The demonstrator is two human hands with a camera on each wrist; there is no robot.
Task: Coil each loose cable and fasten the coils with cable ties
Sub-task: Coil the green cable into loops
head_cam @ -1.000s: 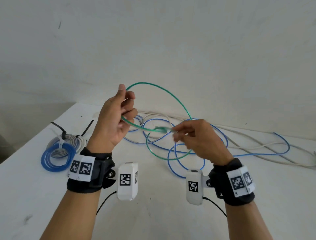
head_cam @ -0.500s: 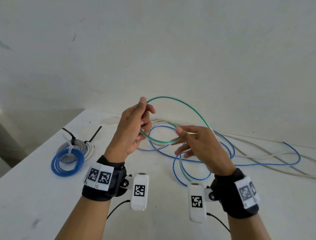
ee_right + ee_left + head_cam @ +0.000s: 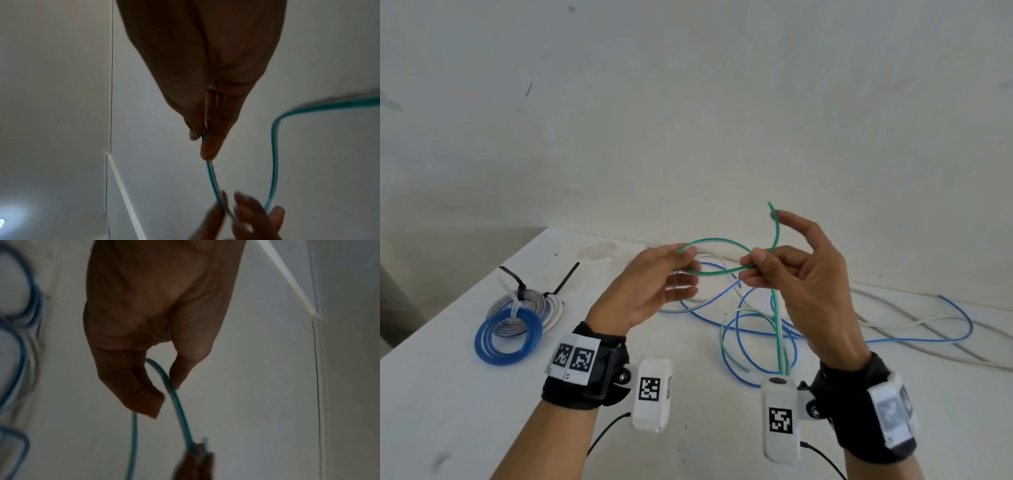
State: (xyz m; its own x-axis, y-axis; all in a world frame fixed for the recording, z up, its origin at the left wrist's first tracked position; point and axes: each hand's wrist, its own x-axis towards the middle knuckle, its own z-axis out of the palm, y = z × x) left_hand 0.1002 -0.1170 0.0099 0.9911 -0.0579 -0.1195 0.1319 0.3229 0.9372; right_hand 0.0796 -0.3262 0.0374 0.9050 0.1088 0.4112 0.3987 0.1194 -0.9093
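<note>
A thin green plastic cable [image 3: 717, 255] is held up in the air above the white table [image 3: 448, 411], between the two hands. A small loop of it is stretched from one hand to the other. The left hand [image 3: 650, 291] is at the left end of the loop, and the cable is pinched there between the thumb and the first finger [image 3: 144, 395]. The other fingers of this hand are stretched out loosely. The right hand [image 3: 801, 284] is at the right end of the loop, where the cable crosses over itself. The crossing is pinched between the thumb and a finger [image 3: 209, 146]. The first finger of the right hand is lifted, and the short free end of the green cable sticks up beside it. The rest of the green cable hangs down from the right hand to the table.

Under the hands, long loose blue cables [image 3: 756, 329] and loose white cables [image 3: 914, 325] are spread in a tangle across the middle and the right side of the table, near its far edge. Near the left edge of the table, a round blue cable coil [image 3: 508, 337] is seen. It lies partly on a grey and white cable coil [image 3: 530, 305]. A white cable tie [image 3: 516, 301] is fastened on the blue coil, and black cable ties [image 3: 517, 279] stick up from the grey and white one.
</note>
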